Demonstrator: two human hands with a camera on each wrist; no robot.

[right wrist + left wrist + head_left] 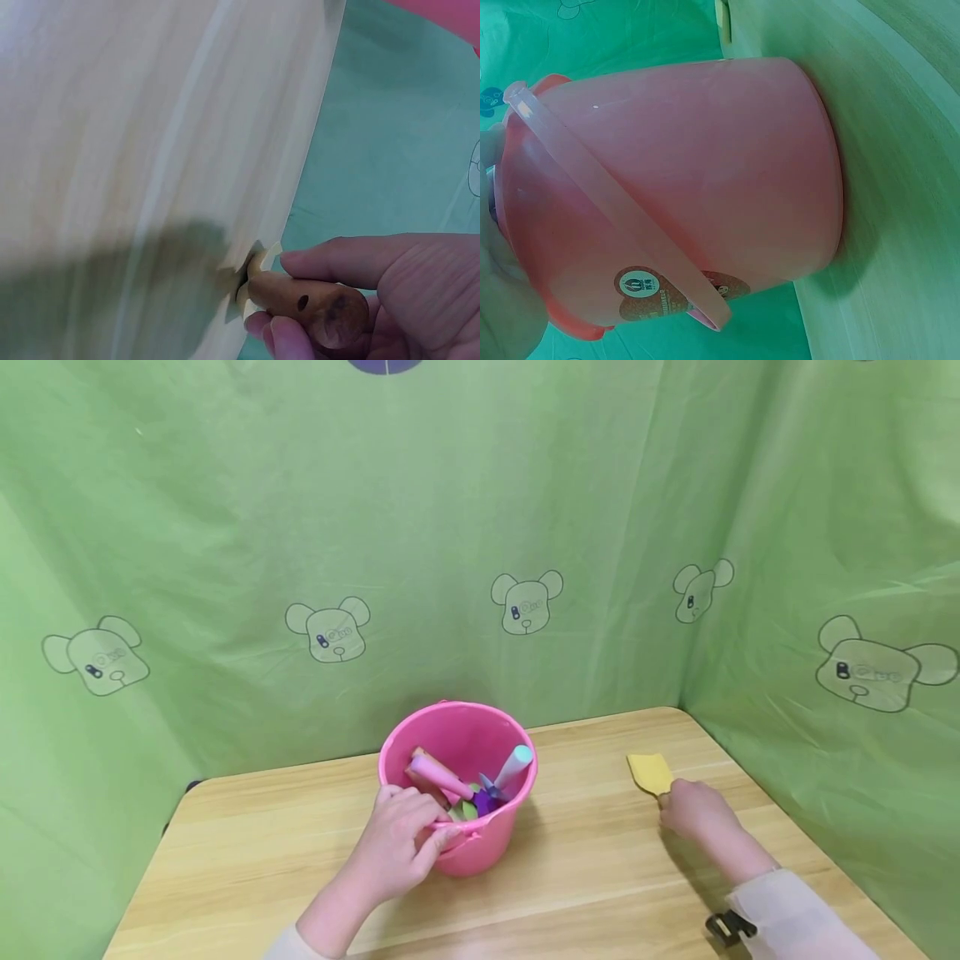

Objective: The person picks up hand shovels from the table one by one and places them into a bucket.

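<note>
A pink bucket (487, 852) stands upright on the wooden table, its handle (622, 202) hanging slanted along the outside wall. My left hand (393, 843) grips the near left part of its rim, fingers over the edge and thumb outside. Inside the bucket are a pink-purple handle (438, 774), a pale turquoise handle (514, 766), a purple piece (483, 802) and green pieces. To the right, my right hand (697, 810) pinches the brown wooden handle (300, 300) of a small yellow shovel (649, 772). The shovel's blade points away, at or just over the tabletop; contact cannot be told.
The wooden table (285, 843) has rounded corners and ends at green curtains (420, 527) printed with bear heads, behind and on both sides. A black clip (729, 928) hangs by the right sleeve (787, 914).
</note>
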